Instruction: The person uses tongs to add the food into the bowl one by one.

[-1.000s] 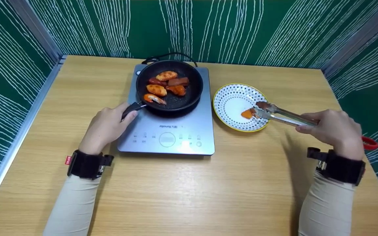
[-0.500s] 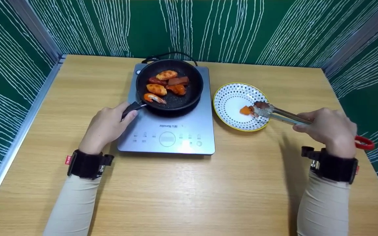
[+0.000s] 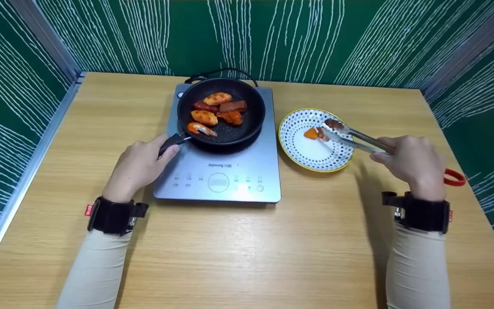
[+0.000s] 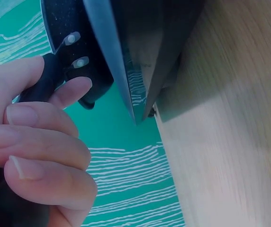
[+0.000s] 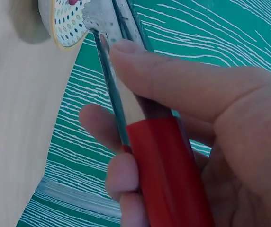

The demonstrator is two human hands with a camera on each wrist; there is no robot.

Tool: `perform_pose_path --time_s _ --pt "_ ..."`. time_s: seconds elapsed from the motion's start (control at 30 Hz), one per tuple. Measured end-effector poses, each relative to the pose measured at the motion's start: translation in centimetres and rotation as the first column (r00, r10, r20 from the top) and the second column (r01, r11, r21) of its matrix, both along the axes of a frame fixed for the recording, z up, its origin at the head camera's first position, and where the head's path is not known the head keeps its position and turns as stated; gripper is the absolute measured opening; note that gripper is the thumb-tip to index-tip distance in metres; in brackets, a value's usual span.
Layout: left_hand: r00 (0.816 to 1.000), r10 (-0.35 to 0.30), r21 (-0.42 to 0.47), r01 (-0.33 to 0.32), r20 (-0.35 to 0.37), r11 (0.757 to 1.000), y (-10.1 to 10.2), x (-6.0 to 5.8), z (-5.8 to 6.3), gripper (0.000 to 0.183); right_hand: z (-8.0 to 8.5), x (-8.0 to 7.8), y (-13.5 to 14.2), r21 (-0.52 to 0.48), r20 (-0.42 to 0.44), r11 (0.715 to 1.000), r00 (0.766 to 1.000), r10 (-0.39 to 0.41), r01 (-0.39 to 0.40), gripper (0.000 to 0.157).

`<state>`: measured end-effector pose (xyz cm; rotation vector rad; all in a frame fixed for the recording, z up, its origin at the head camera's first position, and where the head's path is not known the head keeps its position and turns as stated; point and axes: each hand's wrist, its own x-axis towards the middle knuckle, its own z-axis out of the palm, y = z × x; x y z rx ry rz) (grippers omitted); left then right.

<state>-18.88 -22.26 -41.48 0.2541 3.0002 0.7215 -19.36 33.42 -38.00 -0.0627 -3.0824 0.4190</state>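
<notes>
My left hand (image 3: 142,165) grips the black handle (image 3: 170,144) of a frying pan (image 3: 247,128), fingers wrapped round it in the left wrist view. Two golden oval pieces, a shrimp (image 3: 202,129), a reddish-orange piece (image 3: 231,117) and brown slabs (image 3: 233,106) lie in the pan. On the right, my right hand (image 3: 414,159) holds metal tongs (image 3: 369,140) with red grips (image 5: 168,170). Their tips reach over a dotted plate (image 3: 298,156) with a yellow rim. An orange piece (image 3: 311,133) and a reddish-brown bit (image 3: 322,134) are at the tips.
The pan sits on a silver induction cooker (image 3: 247,167) with a touch panel. Its black cable (image 3: 234,69) runs behind it. Green panels (image 3: 264,38) with white lines enclose the wooden table (image 3: 247,249) at the back and sides.
My right hand and the tongs have moved left and slightly away from me. The orange piece and reddish-brown bit have shifted the same way over the plate. The left hand and pan stay put.
</notes>
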Motion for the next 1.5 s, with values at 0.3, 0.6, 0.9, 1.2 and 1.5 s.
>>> perform_pose_path --time_s 0.3,0.6,0.9,1.2,1.5 --pt "1.0 0.003 0.002 -0.003 0.0 1.0 -0.2 0.0 -0.1 0.036 0.2 0.1 0.7 0.008 0.036 1.0 0.999 0.014 -0.014 0.047" --pt "1.0 -0.002 0.005 0.003 -0.023 1.0 -0.3 0.3 -0.2 0.037 -0.3 -0.4 0.6 0.042 0.025 0.999 0.999 0.024 -0.025 0.045" --pt "0.999 -0.016 -0.005 0.016 -0.042 1.0 -0.5 0.5 -0.3 0.036 0.0 0.0 0.6 0.051 -0.012 0.998 1.0 0.023 -0.022 0.045" --pt "1.0 -0.015 -0.003 0.015 -0.026 1.0 -0.4 0.4 -0.1 0.035 1.5 1.1 -1.2 -0.016 -0.195 0.998 0.979 0.055 -0.059 0.042" --pt "1.0 -0.006 0.01 0.006 -0.016 1.0 0.0 0.1 -0.1 0.036 2.6 1.5 -5.7 0.014 -0.365 0.973 0.905 0.218 -0.229 0.04"
